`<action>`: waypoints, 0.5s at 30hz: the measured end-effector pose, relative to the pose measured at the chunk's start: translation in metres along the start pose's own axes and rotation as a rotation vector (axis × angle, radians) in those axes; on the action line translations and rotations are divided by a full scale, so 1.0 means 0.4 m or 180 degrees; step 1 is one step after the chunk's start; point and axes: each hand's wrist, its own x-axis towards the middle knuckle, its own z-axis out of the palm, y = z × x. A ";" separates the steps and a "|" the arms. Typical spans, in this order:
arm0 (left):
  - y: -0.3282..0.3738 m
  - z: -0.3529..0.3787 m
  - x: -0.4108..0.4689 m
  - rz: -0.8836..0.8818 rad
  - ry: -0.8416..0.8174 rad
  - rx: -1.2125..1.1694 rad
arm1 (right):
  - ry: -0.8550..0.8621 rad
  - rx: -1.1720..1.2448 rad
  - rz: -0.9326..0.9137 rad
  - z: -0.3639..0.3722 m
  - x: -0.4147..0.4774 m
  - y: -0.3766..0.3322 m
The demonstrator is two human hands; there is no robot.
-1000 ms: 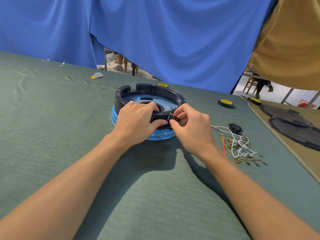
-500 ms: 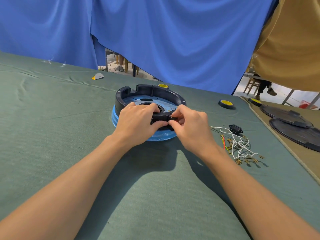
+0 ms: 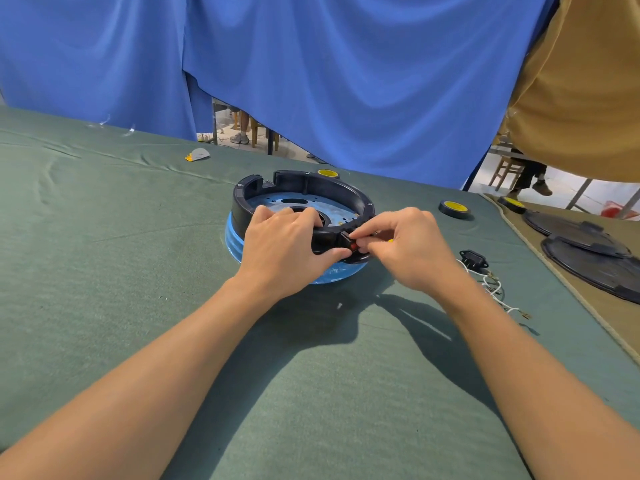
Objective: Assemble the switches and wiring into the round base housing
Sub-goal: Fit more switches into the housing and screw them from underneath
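Since the frame half a second ago the right hand (image 3: 405, 249) has drawn its fingertips back a little, so a red spot on the small black switch (image 3: 353, 246) now shows between them. Its wrist also hides more of the wiring (image 3: 493, 287) than before. That hand pinches the switch between thumb and fingertips, right at the near wall of the round base housing (image 3: 304, 188); whether the switch is seated in the wall I cannot tell. Just left of the pinch, the left hand (image 3: 282, 245) clamps the same near wall, with its fingers curled over the rim into the housing and its thumb pressed on the outside, the tip just beside the switch. The housing, a black ring over a pale blue plate and a blue lower part, stands on the green cloth (image 3: 104, 271) and stretches away beyond the grip. Right of the grip, past the right wrist, a black socket (image 3: 472, 258) lies just beside the loose white wires. Farther right and beyond the grip sits a yellow-topped disc (image 3: 454, 208), and a second yellow disc (image 3: 328, 173) peeks out behind the housing's far rim. Well to the right of the grip, two black round covers (image 3: 576, 232) overlap on a tan cloth. Far to the left and beyond the grip lies a small grey scrap (image 3: 200, 154).
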 end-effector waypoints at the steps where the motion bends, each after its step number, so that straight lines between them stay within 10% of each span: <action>1: 0.002 0.000 -0.001 -0.0028 -0.0022 0.0020 | -0.0080 0.0079 0.0026 -0.006 0.008 0.000; 15: -0.007 -0.004 0.002 0.0000 -0.0115 -0.0100 | -0.1150 0.0162 -0.0189 -0.038 0.091 0.025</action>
